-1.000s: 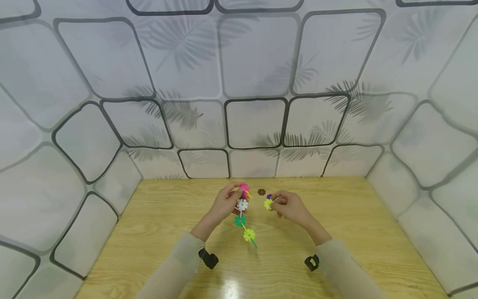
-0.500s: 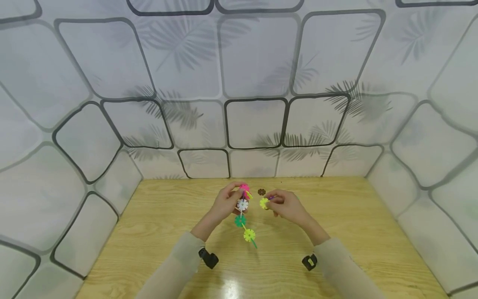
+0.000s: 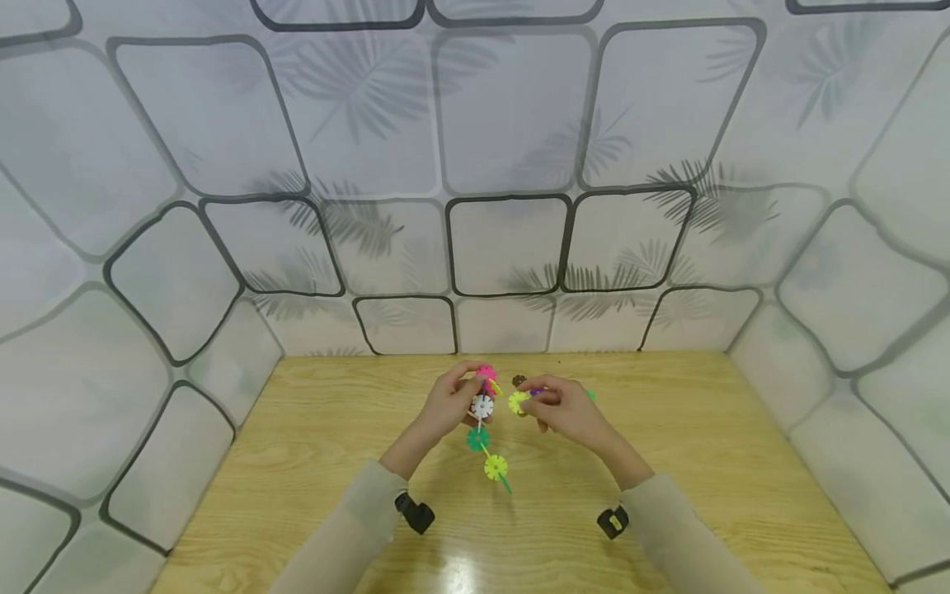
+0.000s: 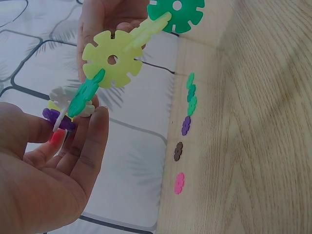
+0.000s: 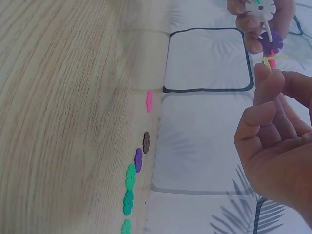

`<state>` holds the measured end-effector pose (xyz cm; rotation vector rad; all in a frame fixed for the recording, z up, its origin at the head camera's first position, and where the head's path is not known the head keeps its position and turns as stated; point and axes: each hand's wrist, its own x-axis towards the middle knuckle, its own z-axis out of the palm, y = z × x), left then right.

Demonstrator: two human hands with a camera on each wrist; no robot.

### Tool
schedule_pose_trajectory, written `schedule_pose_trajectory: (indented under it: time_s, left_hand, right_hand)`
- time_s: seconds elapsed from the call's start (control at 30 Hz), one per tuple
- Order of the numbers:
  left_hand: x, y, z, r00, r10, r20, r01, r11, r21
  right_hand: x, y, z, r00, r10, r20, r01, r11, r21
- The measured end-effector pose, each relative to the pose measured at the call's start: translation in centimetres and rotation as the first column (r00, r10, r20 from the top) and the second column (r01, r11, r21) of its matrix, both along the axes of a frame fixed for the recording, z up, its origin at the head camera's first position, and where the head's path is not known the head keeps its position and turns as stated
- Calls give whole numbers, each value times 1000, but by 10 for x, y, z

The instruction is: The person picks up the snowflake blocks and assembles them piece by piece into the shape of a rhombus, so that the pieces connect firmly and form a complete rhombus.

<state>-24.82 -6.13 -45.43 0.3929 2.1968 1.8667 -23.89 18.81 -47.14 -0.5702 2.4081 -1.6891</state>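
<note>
My left hand (image 3: 449,400) pinches a chain of slotted flower-shaped plastic discs. Its pink disc (image 3: 486,375) is at the fingertips, with a white disc (image 3: 482,406) just below. Further down hang a green disc (image 3: 477,438) and a yellow disc (image 3: 496,467), the latter with another green disc (image 4: 87,92) slotted into its edge. A purple disc (image 4: 58,119) shows by the left thumb in the left wrist view. My right hand (image 3: 566,406) pinches a separate yellow disc (image 3: 517,403) between thumb and finger, just right of the chain and apart from it; its fingers hide part of it.
Loose discs lie in a row along the back of the wooden table (image 3: 312,462): a pink disc (image 5: 149,101), a brown disc (image 5: 146,142), a purple disc (image 5: 138,160) and several green discs (image 5: 130,177). Patterned cloth walls (image 3: 512,247) stand behind and at both sides.
My right hand has moved left with its yellow disc, nearer the chain, and now partly covers the brown disc. A green disc has come into view right of that hand. My left hand stays still.
</note>
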Motion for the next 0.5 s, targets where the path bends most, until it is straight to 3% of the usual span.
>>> schedule_pose_trajectory:
  time_s: [0.5]
  left_hand:
    - [-1, 1, 0, 1000, 1, 2, -1, 1000, -3]
  right_hand:
    - [3, -5, 6, 1000, 28, -8, -28, 999, -23]
